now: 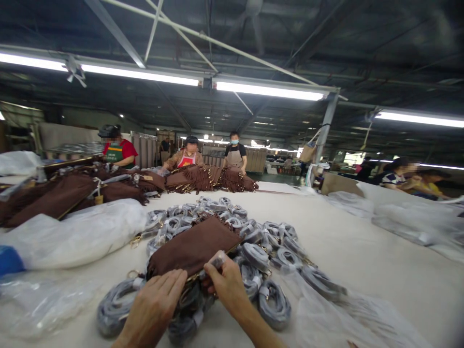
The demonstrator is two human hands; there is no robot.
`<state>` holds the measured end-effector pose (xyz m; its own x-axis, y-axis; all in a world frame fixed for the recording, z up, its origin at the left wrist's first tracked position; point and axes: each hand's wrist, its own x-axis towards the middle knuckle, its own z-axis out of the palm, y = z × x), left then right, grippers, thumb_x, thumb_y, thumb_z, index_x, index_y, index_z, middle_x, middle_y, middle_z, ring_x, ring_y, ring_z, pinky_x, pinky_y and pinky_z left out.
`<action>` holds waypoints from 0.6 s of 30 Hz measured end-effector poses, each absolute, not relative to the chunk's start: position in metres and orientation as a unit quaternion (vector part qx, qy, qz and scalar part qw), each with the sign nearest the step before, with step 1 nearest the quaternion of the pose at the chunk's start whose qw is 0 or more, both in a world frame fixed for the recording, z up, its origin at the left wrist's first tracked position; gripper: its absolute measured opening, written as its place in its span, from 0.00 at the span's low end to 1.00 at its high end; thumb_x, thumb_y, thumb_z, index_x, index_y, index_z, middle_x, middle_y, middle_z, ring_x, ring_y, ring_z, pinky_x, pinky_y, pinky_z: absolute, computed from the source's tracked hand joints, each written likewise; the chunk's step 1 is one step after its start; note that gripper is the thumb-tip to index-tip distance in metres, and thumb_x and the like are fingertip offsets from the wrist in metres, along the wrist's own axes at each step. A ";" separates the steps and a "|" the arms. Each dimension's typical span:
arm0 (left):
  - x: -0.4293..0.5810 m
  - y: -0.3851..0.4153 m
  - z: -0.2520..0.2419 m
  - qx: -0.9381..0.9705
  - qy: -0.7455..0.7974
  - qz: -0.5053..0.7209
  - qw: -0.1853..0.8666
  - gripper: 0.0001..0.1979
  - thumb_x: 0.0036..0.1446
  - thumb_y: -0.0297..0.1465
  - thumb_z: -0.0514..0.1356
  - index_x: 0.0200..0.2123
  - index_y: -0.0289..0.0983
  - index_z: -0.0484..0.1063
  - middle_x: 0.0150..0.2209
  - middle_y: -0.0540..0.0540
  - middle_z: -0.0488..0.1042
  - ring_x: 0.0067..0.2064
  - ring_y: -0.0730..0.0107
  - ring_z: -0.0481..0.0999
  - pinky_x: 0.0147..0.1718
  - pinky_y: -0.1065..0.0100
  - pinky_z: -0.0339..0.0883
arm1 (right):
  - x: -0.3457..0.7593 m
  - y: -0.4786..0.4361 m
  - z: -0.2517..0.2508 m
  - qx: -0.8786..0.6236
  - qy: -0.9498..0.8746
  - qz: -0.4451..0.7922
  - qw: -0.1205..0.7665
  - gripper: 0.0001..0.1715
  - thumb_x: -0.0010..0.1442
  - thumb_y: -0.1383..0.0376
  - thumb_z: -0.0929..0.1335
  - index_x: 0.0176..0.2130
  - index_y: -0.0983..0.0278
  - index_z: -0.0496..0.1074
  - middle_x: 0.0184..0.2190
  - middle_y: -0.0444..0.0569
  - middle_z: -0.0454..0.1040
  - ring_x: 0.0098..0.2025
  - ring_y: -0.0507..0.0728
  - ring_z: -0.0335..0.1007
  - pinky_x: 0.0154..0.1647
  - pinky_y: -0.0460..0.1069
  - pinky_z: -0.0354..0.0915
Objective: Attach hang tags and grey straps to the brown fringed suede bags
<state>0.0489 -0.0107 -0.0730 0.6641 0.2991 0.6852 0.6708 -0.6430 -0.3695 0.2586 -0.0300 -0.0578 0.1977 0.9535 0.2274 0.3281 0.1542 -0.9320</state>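
A flat brown fringed bag (197, 244) lies tilted on top of a pile of coiled straps, with a gold-coloured zipper along its near edge. My left hand (155, 297) grips the bag's near left corner, fingers laid over the top and thumb hidden. At the same edge, further right, my right hand (226, 282) pinches a small plastic-wrapped piece (217, 261) that looks like a zipper pull. Grey coiled straps (273, 304) in plastic wrap, some with gold clasps, surround and underlie the bag. Another strap coil (116, 307) lies beside my left wrist.
More brown fringed bags (54, 193) are heaped at the left and along the table's far side. Clear plastic bags (83, 237) lie left; thin plastic sheeting (337, 309) lies right. Three people stand across the white table (362, 256); others sit at the far right.
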 end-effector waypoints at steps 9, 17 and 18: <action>-0.016 0.033 -0.076 -0.869 -0.405 -0.246 0.141 0.18 0.57 0.25 0.52 0.48 0.36 0.76 0.50 0.38 0.78 0.50 0.53 0.77 0.50 0.53 0.71 | 0.381 -0.012 -0.033 -0.764 -0.522 0.034 0.377 0.11 0.58 0.60 0.64 0.33 0.66 0.69 0.28 0.55 0.75 0.37 0.64 0.73 0.41 0.55 0.66; -0.085 -0.004 -0.055 -0.809 -0.502 -0.278 -0.126 0.27 0.61 0.37 0.53 0.62 0.36 0.60 0.63 0.40 0.64 0.62 0.60 0.66 0.60 0.58 0.62 | 0.363 -0.060 -0.047 -0.640 -0.663 -0.216 0.322 0.29 0.63 0.49 0.57 0.55 0.63 0.66 0.51 0.60 0.72 0.47 0.67 0.72 0.38 0.56 0.69; -0.102 -0.008 -0.054 -0.782 -0.530 -0.307 -0.117 0.25 0.62 0.38 0.51 0.60 0.35 0.63 0.61 0.40 0.67 0.59 0.60 0.69 0.58 0.58 0.64 | 0.361 -0.061 -0.050 -0.606 -0.701 -0.190 0.324 0.26 0.63 0.49 0.58 0.51 0.60 0.69 0.46 0.57 0.75 0.42 0.64 0.75 0.35 0.54 0.70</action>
